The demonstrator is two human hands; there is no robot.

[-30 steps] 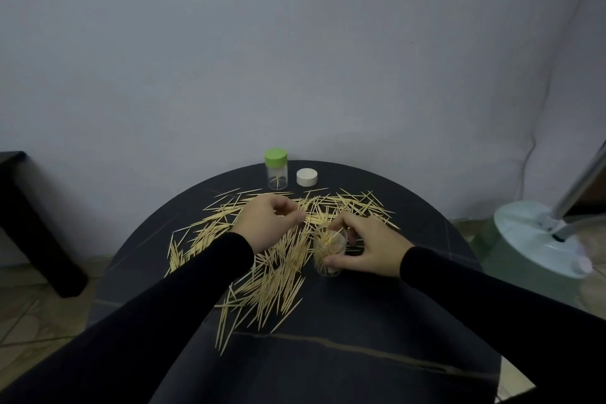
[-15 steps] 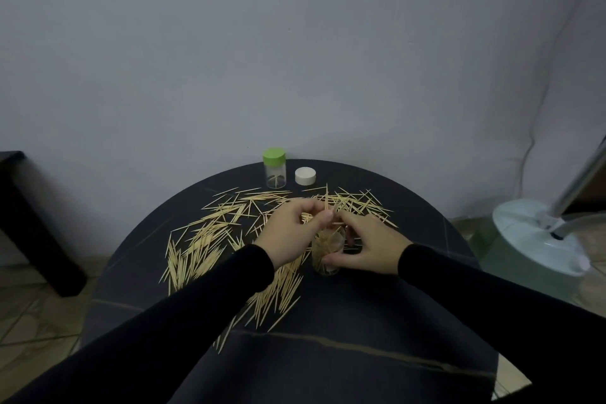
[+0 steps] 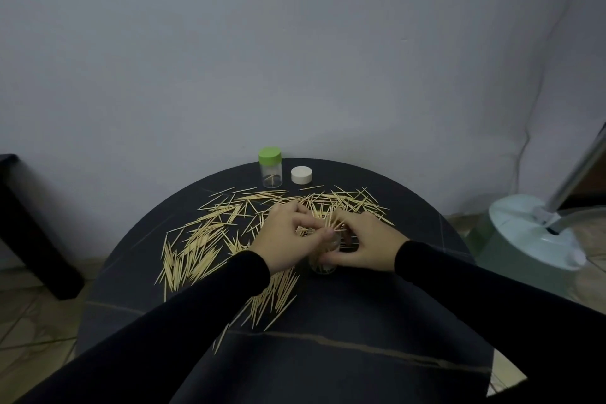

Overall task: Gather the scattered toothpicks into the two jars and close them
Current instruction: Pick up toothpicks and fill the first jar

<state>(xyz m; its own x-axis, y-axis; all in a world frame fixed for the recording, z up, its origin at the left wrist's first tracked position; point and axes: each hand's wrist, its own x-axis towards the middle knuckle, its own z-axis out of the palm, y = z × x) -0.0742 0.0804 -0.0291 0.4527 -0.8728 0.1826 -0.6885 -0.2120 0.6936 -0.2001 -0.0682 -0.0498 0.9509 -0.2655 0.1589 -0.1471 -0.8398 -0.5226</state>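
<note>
Several loose toothpicks [image 3: 196,243] lie scattered across the round dark table [image 3: 360,321]. A clear open jar [image 3: 323,264] stands at the table's middle, partly filled with toothpicks and mostly hidden by my hands. My right hand [image 3: 362,244] grips this jar from the right. My left hand [image 3: 292,236] pinches a small bunch of toothpicks [image 3: 329,220] over the jar's mouth. At the back stands a second clear jar [image 3: 271,172] closed with a green lid [image 3: 270,154]. A white lid [image 3: 301,174] lies beside it on the right.
A pale green lamp base [image 3: 531,239] with a metal pole stands on the floor to the right. A dark piece of furniture [image 3: 29,233] is at the left. A grey wall rises just behind the table.
My left hand picked up toothpicks from the pile and carried them right to the jar's mouth. My right hand kept hold of the jar.
</note>
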